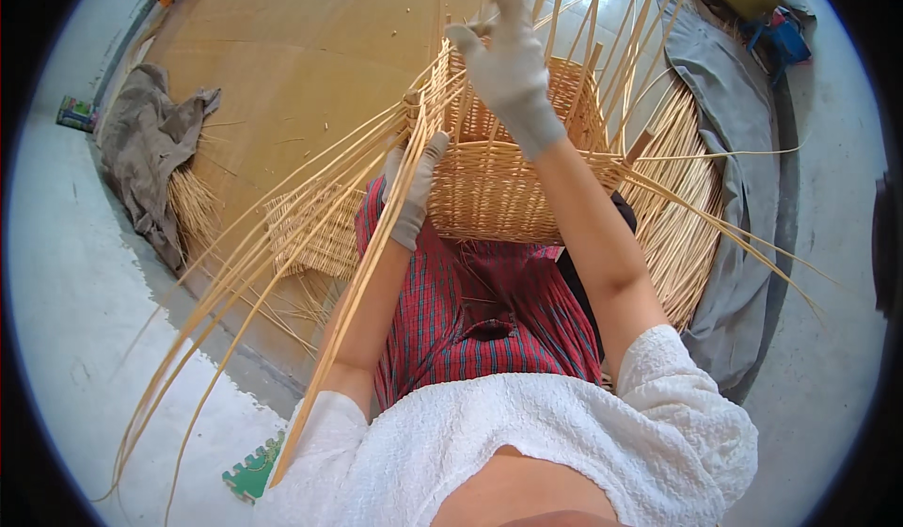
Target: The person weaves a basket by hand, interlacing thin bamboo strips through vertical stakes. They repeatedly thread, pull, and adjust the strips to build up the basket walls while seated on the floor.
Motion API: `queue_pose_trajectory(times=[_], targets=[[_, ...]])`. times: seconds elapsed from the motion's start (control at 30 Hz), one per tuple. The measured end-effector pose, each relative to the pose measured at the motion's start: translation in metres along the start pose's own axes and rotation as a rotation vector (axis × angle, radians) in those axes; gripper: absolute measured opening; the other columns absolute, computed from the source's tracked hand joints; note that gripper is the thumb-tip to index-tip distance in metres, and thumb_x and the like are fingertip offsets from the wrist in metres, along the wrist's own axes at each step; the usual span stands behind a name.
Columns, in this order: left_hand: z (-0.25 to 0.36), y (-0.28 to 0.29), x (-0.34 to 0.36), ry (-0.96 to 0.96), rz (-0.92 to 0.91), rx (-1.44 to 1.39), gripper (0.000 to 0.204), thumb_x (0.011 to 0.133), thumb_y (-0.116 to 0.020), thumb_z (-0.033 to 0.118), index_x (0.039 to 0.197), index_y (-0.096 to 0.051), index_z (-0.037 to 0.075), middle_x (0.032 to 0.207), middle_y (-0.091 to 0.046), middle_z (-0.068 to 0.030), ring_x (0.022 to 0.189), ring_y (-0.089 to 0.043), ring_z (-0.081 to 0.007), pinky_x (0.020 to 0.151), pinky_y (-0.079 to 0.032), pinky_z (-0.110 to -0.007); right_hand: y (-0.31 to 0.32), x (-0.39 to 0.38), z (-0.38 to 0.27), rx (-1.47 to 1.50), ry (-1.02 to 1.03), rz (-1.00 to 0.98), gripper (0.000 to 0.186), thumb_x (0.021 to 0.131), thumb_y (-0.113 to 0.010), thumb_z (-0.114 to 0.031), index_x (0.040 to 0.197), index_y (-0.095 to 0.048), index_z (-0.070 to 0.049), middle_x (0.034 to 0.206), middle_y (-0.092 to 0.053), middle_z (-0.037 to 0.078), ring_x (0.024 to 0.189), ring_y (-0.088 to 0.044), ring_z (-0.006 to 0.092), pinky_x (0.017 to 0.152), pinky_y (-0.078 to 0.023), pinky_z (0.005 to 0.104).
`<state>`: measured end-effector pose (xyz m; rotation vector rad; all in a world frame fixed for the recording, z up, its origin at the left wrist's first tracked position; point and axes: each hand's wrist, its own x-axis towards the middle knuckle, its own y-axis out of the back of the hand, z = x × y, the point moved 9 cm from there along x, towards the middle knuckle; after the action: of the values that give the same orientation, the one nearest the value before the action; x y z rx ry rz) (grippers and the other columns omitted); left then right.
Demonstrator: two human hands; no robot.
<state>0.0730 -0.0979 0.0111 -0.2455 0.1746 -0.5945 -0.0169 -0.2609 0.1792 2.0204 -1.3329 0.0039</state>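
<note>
A partly woven wicker basket [499, 193] rests on my lap, its open top facing away from me. Long loose canes [329, 183] fan out from its left corner, and more stand up along its far and right sides. My left hand [414, 183], in a grey-white glove, is closed around a bundle of canes at the basket's near left corner; the canes partly cover its fingers. Raised over the basket's opening, my gloved right hand [513, 75] has its thumb out and fingers stretched upward, with nothing visibly held. Its fingertips are blurred.
Bundled canes [682, 198] lie at the right beside a grey cloth [743, 245]. Another cloth [155, 146] covers canes at the left. A flat woven panel [315, 231] lies left of my lap, on a brown board [273, 75]. A blue stool [785, 38] stands far right.
</note>
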Motion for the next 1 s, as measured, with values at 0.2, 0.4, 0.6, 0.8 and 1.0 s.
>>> queue_pose_trajectory(times=[0.2,0.4,0.6,0.8,1.0], targets=[[-0.052,0.017,0.014,0.13,0.045,0.096,0.028,0.092,-0.076,0.016,0.112,-0.07,-0.003,0.097,-0.072,-0.0091,0.083,-0.066,-0.0191,0.076,-0.057,-0.035,0.046,-0.138,0.159,0.856,-0.235,0.12,0.039,0.108,-0.057,-0.02,0.144,-0.05,-0.008,0.112,-0.073,0.011,0.087,-0.073,0.0162,0.057,-0.054,0.0237],[-0.009,0.018,-0.057,-0.356,0.212,-0.012,0.029,0.102,-0.058,0.008,0.128,-0.06,-0.004,0.119,-0.066,-0.0126,0.087,-0.064,-0.0192,0.081,-0.057,-0.035,0.062,-0.144,0.207,0.912,-0.463,0.09,0.02,0.105,-0.064,-0.017,0.121,-0.067,-0.007,0.106,-0.076,0.008,0.09,-0.075,0.0154,0.06,-0.057,0.0239],[0.027,-0.09,-0.029,-0.335,-0.349,0.759,0.026,0.104,-0.063,0.017,0.124,-0.06,0.001,0.11,-0.069,-0.012,0.087,-0.07,-0.0169,0.074,-0.057,-0.032,0.062,-0.155,0.19,0.888,-0.445,0.223,0.013,0.103,-0.066,-0.012,0.115,-0.066,-0.008,0.105,-0.076,0.008,0.087,-0.073,0.0158,0.067,-0.058,0.0254],[-0.018,-0.093,-0.014,0.051,-0.377,0.614,0.026,0.105,-0.065,0.028,0.103,-0.067,0.002,0.084,-0.07,-0.0049,0.061,-0.068,-0.0139,0.051,-0.058,-0.029,0.066,-0.043,0.053,0.162,0.389,0.167,0.038,0.095,-0.06,0.005,0.133,-0.06,-0.001,0.123,-0.071,0.016,0.097,-0.072,0.0196,0.083,-0.057,0.0324],[-0.012,-0.085,-0.013,0.078,-0.394,0.622,0.029,0.095,-0.078,0.03,0.1,-0.066,0.004,0.078,-0.069,-0.006,0.063,-0.067,-0.015,0.059,-0.058,-0.032,0.072,-0.123,0.157,0.891,0.195,0.164,0.03,0.111,-0.045,-0.019,0.134,-0.052,-0.002,0.11,-0.071,0.013,0.088,-0.073,0.0216,0.073,-0.06,0.0353]])
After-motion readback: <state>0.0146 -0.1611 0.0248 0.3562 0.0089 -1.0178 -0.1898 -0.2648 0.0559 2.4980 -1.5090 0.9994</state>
